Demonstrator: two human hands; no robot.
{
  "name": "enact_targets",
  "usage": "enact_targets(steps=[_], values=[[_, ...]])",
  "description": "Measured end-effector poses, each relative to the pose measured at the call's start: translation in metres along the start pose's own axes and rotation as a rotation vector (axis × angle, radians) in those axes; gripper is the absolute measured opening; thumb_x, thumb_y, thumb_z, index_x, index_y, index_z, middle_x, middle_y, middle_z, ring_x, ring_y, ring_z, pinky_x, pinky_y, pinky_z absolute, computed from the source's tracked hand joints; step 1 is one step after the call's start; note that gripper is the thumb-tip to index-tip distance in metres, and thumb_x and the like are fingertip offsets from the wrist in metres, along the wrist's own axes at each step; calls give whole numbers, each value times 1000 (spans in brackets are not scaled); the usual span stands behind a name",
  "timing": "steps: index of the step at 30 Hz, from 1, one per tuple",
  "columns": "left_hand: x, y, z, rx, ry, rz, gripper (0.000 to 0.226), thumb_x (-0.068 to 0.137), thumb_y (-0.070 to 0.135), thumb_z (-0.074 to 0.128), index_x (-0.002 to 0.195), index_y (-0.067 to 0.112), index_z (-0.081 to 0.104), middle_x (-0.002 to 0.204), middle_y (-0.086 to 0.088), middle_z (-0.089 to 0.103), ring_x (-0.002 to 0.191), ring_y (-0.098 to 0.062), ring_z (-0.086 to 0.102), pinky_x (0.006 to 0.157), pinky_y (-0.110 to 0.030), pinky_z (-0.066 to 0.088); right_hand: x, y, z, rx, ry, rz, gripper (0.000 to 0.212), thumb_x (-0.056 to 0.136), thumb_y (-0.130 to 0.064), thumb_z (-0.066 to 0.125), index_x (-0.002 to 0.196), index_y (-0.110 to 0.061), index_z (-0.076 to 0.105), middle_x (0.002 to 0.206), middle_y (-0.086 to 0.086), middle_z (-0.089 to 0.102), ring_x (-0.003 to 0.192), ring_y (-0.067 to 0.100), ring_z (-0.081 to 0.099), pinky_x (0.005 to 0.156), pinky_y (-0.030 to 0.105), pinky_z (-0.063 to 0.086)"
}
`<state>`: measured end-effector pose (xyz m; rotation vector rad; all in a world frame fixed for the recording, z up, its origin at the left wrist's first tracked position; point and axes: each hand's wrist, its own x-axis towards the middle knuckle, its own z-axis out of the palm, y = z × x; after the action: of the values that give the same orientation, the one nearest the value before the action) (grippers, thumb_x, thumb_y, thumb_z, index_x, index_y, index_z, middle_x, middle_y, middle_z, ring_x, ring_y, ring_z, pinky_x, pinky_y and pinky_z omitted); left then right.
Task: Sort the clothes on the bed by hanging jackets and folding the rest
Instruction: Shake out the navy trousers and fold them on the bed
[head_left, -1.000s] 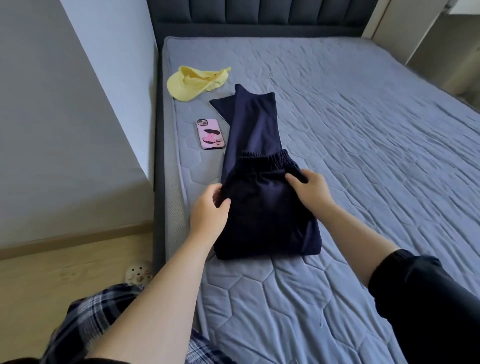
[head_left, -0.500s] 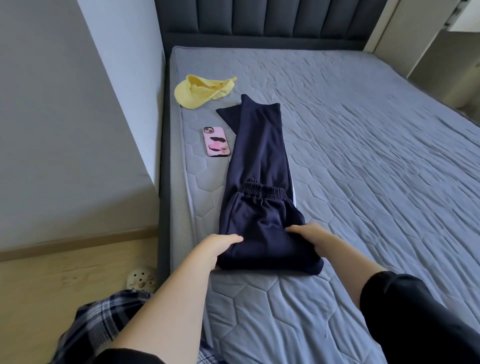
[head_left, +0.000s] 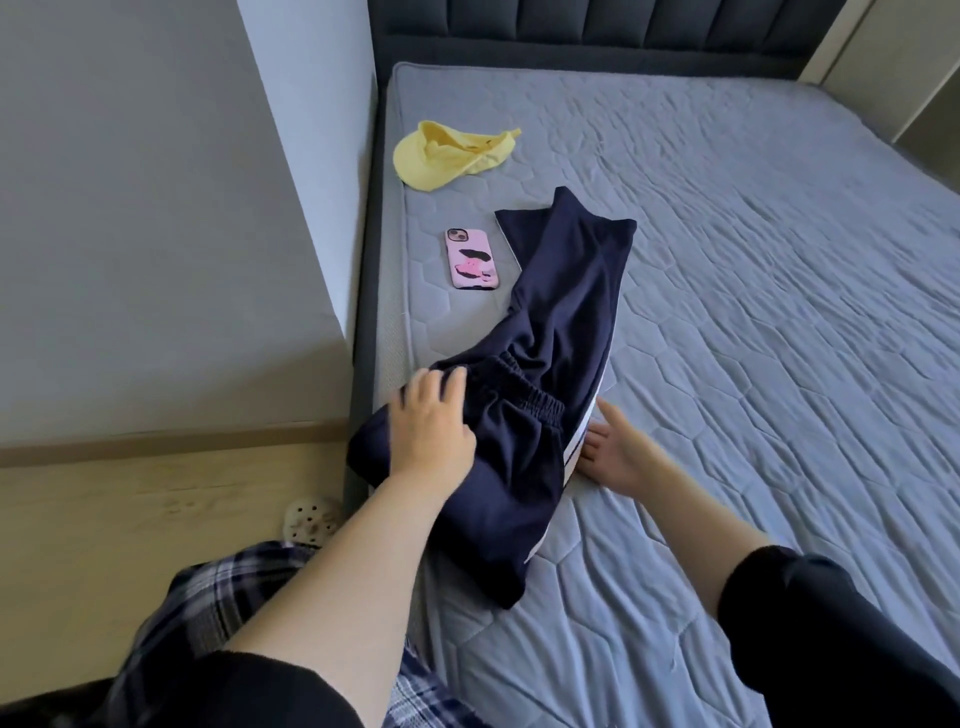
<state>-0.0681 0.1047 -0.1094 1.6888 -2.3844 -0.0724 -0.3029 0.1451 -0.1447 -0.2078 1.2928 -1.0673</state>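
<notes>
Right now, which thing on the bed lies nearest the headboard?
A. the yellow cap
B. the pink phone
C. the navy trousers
A: the yellow cap sits farther up the mattress, closer to the headboard, than either the pink phone or the navy trousers.

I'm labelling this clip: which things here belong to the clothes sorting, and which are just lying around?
Job: navy trousers; yellow cap (arguably clothing); bed.
Lying about: pink phone on the bed; pale clog on the floor.
</notes>
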Motion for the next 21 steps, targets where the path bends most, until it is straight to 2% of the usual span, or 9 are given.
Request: enact_targets(steps=[2, 4, 7, 9, 11, 16, 19, 21], values=[[-5, 18, 13, -38, -71, 131, 64, 94, 35, 44, 150, 21, 17, 156, -7, 20, 145, -27, 10, 116, -47, 14, 8, -10, 2, 69, 42, -4, 53, 93, -51, 48, 103, -1, 60, 87, 11, 69, 84, 23, 65, 73, 35, 50], [-8, 27, 27, -62, -166, 133, 66, 98, 42, 36, 153, 22, 5, 160, -6, 4, 147, -25, -3, 117, -48, 6, 13, -19, 11, 106, 44, -12, 52, 90, -50, 53, 104, -1, 63, 93, 13, 69, 84, 26, 66, 71, 37, 51], [-4, 29, 40, -67, -194, 121, 70, 97, 49, 31, 152, 24, -3, 161, -6, -6, 147, -26, -9, 116, -51, 3, 23, -32, 19, 128, -26, -20, 49, 90, -48, 53, 117, -9, 65, 113, 13, 69, 99, 29, 67, 78, 39, 54], [1, 30, 45, -75, -191, 85, 71, 96, 53, 29, 152, 26, -7, 160, -6, -9, 147, -28, -10, 115, -54, 3, 34, -39, 19, 161, -39, -20, 50, 92, -46, 50, 129, -12, 59, 126, 14, 62, 114, 31, 60, 93, 44, 49], [5, 35, 51, -101, -202, 38, 72, 95, 55, 28, 151, 28, -10, 160, -6, -11, 147, -29, -9, 114, -57, 4, 45, -49, 19, 186, 2, -13, 51, 94, -44, 49, 133, -12, 55, 129, 14, 60, 118, 32, 57, 100, 47, 44], [12, 41, 68, -115, -295, -27, 74, 95, 58, 26, 150, 29, -13, 159, -6, -15, 146, -29, -8, 113, -59, 4, 69, -78, 18, 163, 99, -56, 48, 91, -42, 56, 129, -13, 58, 118, 13, 67, 105, 31, 65, 80, 42, 53], [13, 37, 77, -114, -329, -31, 73, 95, 59, 26, 150, 31, -12, 159, -5, -17, 147, -28, -9, 113, -58, 3, 81, -97, 13, 99, 120, -38, 51, 87, -52, 55, 122, -16, 63, 114, 10, 69, 100, 31, 68, 77, 42, 55], [16, 35, 81, -128, -350, -30, 72, 95, 59, 25, 151, 32, -11, 159, -4, -18, 147, -27, -10, 113, -58, 2, 86, -108, 7, 112, 153, -20, 53, 81, -54, 59, 117, -16, 66, 115, 10, 69, 100, 33, 68, 82, 46, 54]])
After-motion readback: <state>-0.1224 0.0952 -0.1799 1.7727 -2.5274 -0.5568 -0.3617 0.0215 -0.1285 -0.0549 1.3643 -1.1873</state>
